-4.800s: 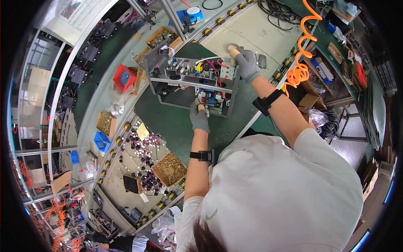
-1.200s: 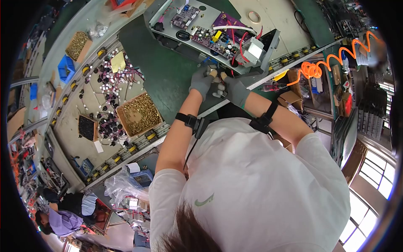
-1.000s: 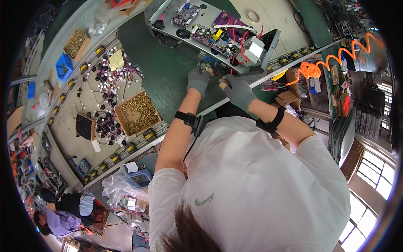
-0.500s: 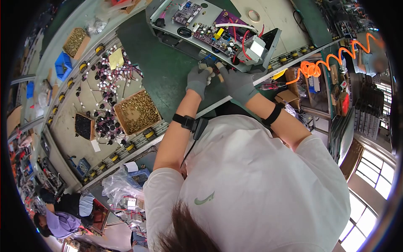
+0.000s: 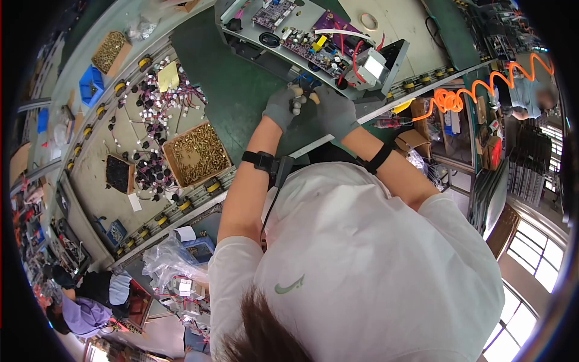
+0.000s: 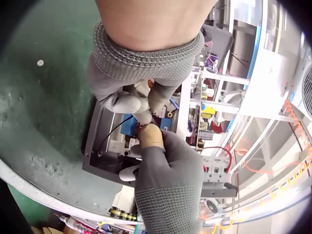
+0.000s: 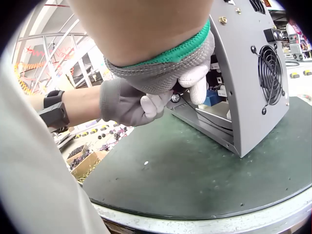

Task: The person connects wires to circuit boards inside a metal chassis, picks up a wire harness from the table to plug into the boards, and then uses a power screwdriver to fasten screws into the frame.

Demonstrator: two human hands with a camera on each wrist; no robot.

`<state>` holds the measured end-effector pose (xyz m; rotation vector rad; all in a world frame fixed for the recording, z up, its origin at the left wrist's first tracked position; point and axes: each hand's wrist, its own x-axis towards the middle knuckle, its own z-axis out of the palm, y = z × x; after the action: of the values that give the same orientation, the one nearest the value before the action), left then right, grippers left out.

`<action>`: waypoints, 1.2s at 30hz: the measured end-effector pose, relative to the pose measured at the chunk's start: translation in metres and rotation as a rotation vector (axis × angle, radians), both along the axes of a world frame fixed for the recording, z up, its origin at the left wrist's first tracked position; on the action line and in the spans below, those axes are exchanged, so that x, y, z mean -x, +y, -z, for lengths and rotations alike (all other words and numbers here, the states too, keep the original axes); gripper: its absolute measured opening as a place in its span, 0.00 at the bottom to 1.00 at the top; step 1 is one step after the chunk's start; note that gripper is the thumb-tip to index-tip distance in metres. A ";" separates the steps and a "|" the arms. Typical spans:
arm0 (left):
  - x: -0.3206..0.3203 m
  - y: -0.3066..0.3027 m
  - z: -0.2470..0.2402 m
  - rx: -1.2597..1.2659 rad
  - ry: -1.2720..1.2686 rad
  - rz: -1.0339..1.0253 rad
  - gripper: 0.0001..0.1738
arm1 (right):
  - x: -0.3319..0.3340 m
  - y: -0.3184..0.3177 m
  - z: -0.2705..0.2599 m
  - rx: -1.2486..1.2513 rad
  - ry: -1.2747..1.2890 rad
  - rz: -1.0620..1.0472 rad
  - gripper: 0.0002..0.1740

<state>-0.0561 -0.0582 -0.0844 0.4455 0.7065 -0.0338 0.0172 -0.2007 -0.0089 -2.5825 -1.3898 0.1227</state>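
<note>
A grey metal chassis (image 5: 241,43) carrying circuit boards stands on the dark green board (image 5: 217,84); its fan panel (image 7: 239,83) faces the right wrist camera. Both gloved hands meet at its lower opening. My left hand (image 5: 280,108) has fingers curled, thumb and index pinching beside blue blocks (image 6: 128,126). My right hand (image 5: 335,114) brings its tan-tipped thumb (image 6: 151,135) and curled index to the same spot. A thin black wire (image 6: 113,129) runs inside the chassis toward the fingertips. The small part pinched there is mostly hidden, and I cannot tell its kind.
A box (image 5: 171,167) of brass-coloured fittings, a smaller box of black parts (image 5: 117,174) and loose wired connectors (image 5: 154,123) lie left. A tape roll (image 5: 368,22) is behind the chassis. An orange coiled hose (image 5: 447,101) hangs right; another person (image 5: 523,99) is beyond.
The right hand has come from the tape roll to join the left at the chassis, which now appears turned and nearer. Over the last second the hands shift slightly, fingertips staying close together.
</note>
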 end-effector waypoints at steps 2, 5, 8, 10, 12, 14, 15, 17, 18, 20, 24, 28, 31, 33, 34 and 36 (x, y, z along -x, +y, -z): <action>-0.002 -0.001 -0.001 0.039 0.030 -0.007 0.10 | -0.002 0.000 0.012 -0.028 0.033 0.036 0.10; -0.004 -0.002 -0.004 -0.053 0.073 0.032 0.07 | -0.006 0.008 0.018 -0.094 0.643 0.403 0.10; 0.002 -0.008 -0.004 -0.407 0.070 0.130 0.10 | -0.013 0.004 0.034 -0.307 1.686 0.939 0.13; 0.008 -0.012 -0.007 -0.634 0.051 0.183 0.11 | -0.016 -0.001 0.035 -0.513 2.146 1.135 0.15; 0.016 -0.012 -0.011 -0.777 -0.011 0.194 0.12 | -0.017 -0.006 0.031 -0.428 2.108 1.073 0.15; 0.019 -0.011 -0.018 -0.795 0.034 0.223 0.11 | -0.016 -0.011 0.023 -0.345 2.066 1.016 0.15; 0.018 -0.011 -0.022 -0.815 0.077 0.253 0.11 | -0.014 -0.013 0.016 -0.306 2.043 0.987 0.16; 0.014 -0.009 -0.029 -0.726 0.138 0.325 0.11 | 0.004 -0.012 -0.021 -0.186 1.496 0.704 0.17; 0.012 -0.009 -0.030 -0.636 0.202 0.396 0.11 | 0.011 -0.012 -0.032 -0.072 0.948 0.424 0.20; 0.011 -0.008 -0.017 -0.657 0.222 0.425 0.13 | 0.013 -0.013 -0.031 0.049 0.690 0.292 0.28; 0.013 -0.011 0.004 -0.972 0.254 0.485 0.18 | 0.015 -0.005 -0.022 0.142 0.082 0.012 0.30; 0.015 -0.015 -0.014 -1.070 0.301 0.486 0.20 | 0.006 -0.002 -0.004 0.133 0.047 0.033 0.22; 0.016 -0.014 -0.014 -0.738 0.417 0.578 0.17 | 0.003 0.000 0.002 0.314 0.212 0.111 0.19; 0.027 -0.007 -0.007 -0.363 0.509 0.669 0.18 | -0.009 0.006 0.001 0.328 0.741 0.325 0.18; 0.036 -0.002 0.000 -0.361 0.512 0.669 0.18 | -0.012 0.007 0.001 0.325 1.271 0.543 0.17; 0.056 0.010 0.011 -0.163 0.458 0.736 0.18 | -0.003 -0.002 -0.003 0.272 1.006 0.352 0.17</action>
<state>-0.1122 -0.0478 -0.0957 0.8519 0.9634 -0.7965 0.0204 -0.2024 -0.0058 -2.2798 -0.5583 1.3855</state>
